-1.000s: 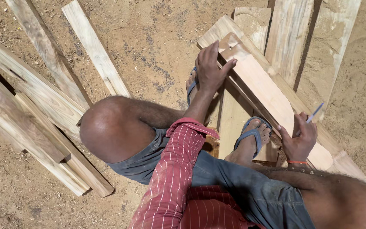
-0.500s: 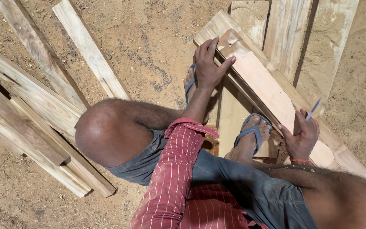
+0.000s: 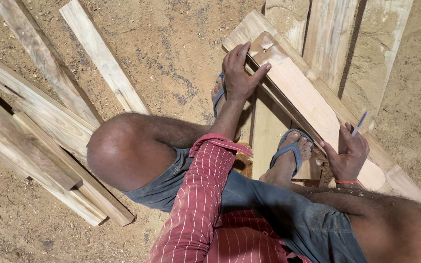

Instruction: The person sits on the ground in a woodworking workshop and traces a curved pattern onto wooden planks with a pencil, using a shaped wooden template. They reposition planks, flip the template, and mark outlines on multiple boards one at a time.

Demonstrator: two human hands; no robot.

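We see one pale plank (image 3: pixel 313 104) lying diagonally on the sandy ground, its far end rounded. Our left hand (image 3: pixel 242 75) rests on that far end with fingers spread flat, gripping nothing. Our right hand (image 3: pixel 348 156) sits at the plank's near portion, closed around one blue pen (image 3: pixel 359 122) that points up and away. A red band circles the right wrist.

Beneath the plank lie more boards (image 3: pixel 327 44): we count about four, running away from us and partly overlapping. Two feet in blue sandals (image 3: pixel 293 148) stand here, the right one on a board just beside the plank, the left one mostly hidden behind the left hand.

To the left, well apart, a second stack (image 3: pixel 40 131) holds about six long boards, laid at an angle.

The ground (image 3: pixel 171 44) is dry, packed sand strewn with sawdust, sunlit.
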